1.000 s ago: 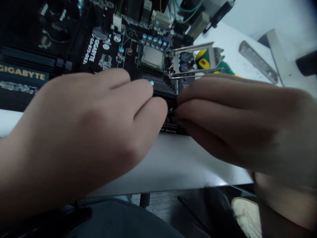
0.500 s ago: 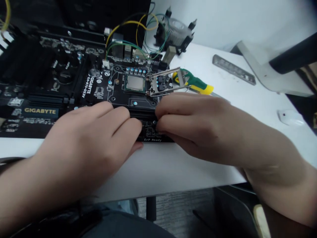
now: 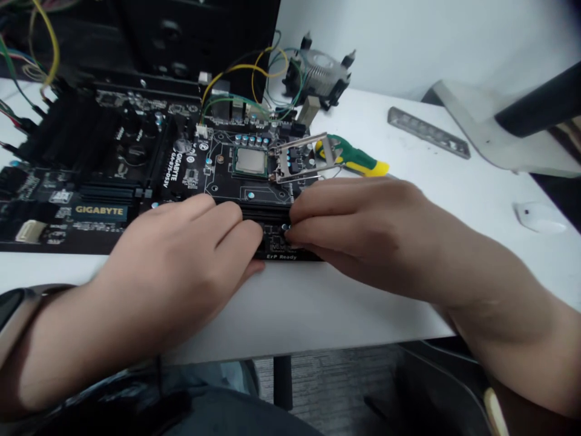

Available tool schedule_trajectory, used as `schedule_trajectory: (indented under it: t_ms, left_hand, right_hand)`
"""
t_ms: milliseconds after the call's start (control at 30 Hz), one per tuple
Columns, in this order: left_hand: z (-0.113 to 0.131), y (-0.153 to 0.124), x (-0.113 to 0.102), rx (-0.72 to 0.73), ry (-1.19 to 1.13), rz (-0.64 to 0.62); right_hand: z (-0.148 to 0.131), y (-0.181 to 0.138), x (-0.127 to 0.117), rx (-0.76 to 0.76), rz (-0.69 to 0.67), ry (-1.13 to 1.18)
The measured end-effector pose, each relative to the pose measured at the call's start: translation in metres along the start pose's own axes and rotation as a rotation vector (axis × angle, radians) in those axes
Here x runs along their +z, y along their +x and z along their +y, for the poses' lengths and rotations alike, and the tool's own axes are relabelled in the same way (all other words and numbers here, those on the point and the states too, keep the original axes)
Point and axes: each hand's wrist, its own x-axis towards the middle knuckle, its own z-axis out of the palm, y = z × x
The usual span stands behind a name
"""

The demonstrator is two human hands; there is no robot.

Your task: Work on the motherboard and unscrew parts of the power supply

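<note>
Because both hands lie knuckles-up over it, most of the dark memory slot [image 3: 267,213] along the near edge of the motherboard [image 3: 113,181] is covered. Only a short stretch shows in the gap between the fingertips, and whether a module sits in it cannot be made out. The left hand [image 3: 181,260] comes in from the motherboard's near left, its fingers bent down and their tips pressed onto the slot. The right hand [image 3: 363,236] meets it from the near right with its fingers folded the same way, the two sets of tips close but apart. Whether either hand pinches anything or merely presses cannot be told, since the undersides of the fingers are out of sight. The motherboard's left end is cut off by the frame, and its far side fades into dark hardware that is hard to read. One processor [image 3: 249,161] sits in the socket near the motherboard's middle, with one metal load plate [image 3: 295,158] hinged open just right of it. One green-and-yellow screwdriver [image 3: 358,159] lies off the motherboard's right edge, partly behind the plate. One cooler fan [image 3: 320,72] stands beyond the far right corner, among coloured wires. One perforated metal strip [image 3: 429,132] lies well to the right, on the white table [image 3: 318,315]
</note>
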Motion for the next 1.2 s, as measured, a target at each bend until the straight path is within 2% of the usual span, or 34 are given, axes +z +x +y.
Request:
schedule_trajectory:
  t_ms: [233, 467, 600, 667, 733, 833, 900, 1000, 1200]
  left_hand:
    - [0.000, -0.001, -0.001, -0.004, -0.009, -0.030]
    - [0.000, -0.003, 0.003, -0.032, 0.007, -0.045]
    - [0.003, 0.003, -0.002, -0.049, 0.023, -0.059]
    - [0.004, 0.008, -0.007, -0.061, 0.000, -0.084]
    - [0.003, 0.014, -0.015, -0.076, -0.050, -0.149]
    - [-0.002, 0.026, -0.027, -0.115, -0.148, -0.297]
    - [-0.005, 0.038, -0.034, -0.174, -0.177, -0.402]
    - [-0.007, 0.059, -0.039, -0.207, -0.098, -0.481]
    - [-0.008, 0.089, -0.033, 0.079, -0.070, -0.591]
  right_hand:
    - [0.007, 0.002, -0.004, -0.012, 0.041, 0.086]
    - [0.004, 0.003, 0.004, -0.084, -0.039, 0.038]
    - [0.012, 0.002, 0.005, -0.062, -0.014, 0.113]
    - [0.020, -0.001, -0.001, -0.040, 0.042, 0.181]
    - [0.028, -0.004, -0.006, -0.009, 0.121, 0.167]
    - [0.039, -0.007, -0.010, 0.087, 0.201, 0.011]
    - [0.044, -0.007, -0.008, 0.150, 0.195, -0.088]
    - [0.048, -0.004, -0.004, 0.198, 0.126, -0.169]
    - [0.046, 0.001, -0.002, 0.255, 0.036, -0.207]
